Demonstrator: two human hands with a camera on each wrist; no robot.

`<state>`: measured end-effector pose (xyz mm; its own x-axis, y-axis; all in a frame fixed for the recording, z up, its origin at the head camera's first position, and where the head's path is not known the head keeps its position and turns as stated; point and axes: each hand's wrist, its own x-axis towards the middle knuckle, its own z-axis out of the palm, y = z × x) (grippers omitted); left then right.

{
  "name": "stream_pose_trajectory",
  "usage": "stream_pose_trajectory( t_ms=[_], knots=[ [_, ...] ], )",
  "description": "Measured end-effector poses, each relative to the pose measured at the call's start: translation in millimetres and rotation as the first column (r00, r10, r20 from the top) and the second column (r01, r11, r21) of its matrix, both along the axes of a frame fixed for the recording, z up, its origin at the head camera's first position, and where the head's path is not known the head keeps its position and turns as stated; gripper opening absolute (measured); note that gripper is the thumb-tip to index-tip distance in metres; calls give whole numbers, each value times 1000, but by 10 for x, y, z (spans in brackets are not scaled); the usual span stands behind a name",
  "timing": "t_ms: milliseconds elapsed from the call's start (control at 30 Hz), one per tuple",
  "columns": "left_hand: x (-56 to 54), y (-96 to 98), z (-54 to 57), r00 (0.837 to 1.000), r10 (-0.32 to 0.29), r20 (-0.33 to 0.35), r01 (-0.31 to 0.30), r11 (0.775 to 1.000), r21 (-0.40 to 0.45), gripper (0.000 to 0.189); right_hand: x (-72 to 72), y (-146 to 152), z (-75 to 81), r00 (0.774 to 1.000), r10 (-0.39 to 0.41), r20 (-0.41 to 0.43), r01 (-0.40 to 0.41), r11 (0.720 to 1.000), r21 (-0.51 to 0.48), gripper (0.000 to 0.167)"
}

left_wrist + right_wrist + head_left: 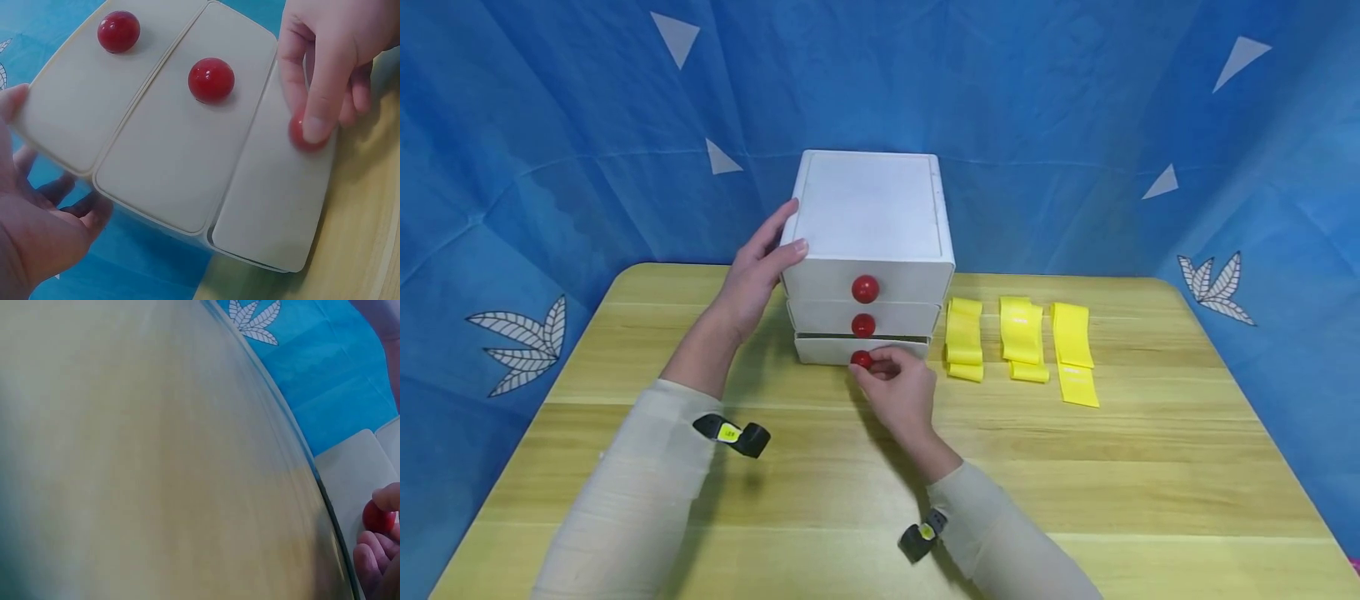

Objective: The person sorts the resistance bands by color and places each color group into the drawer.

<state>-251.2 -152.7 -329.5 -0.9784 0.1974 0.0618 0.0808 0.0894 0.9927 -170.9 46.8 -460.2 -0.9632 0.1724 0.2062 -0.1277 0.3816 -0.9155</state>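
Note:
A white box of drawers [871,204] stands at the back of the table, with a round red knob on each drawer front. My left hand [751,279] braces its left side, thumb at the top edge near the front and fingers along the side wall. With thumb and fingertips, my right hand [901,392] pinches the red knob [306,132] of the bottom drawer [269,194]. That drawer sits slightly pulled out, a thin dark gap showing above its front. The middle drawer [165,150] and top drawer [72,94] look closed.
Right of the box lie three folded yellow strips: one near it [964,337], a middle one [1021,333] and a farther one [1072,337]. They lie on a wood-grain table [1135,483]. Behind hangs a blue patterned cloth [1037,108].

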Motion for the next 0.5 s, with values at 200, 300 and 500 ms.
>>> stream_pose_trajectory(
  t_ms=[200, 300, 500],
  knots=[
    [0, -5, -4, 1000, 4, 3, -4, 1000, -11, 63, 98, 22, 14, 998, 34, 59, -34, 999, -7, 18],
    [-1, -5, -2, 1000, 1, 4, -1, 1000, -3, 63, 158, 32, 29, 996, 55, 75, -54, 998, -13, 18],
    [8, -3, 9, 1000, -2, 12, 2, 1000, 7, 63, 272, 58, 59, 993, 93, 67, -93, 996, -7, 17]
  ],
)
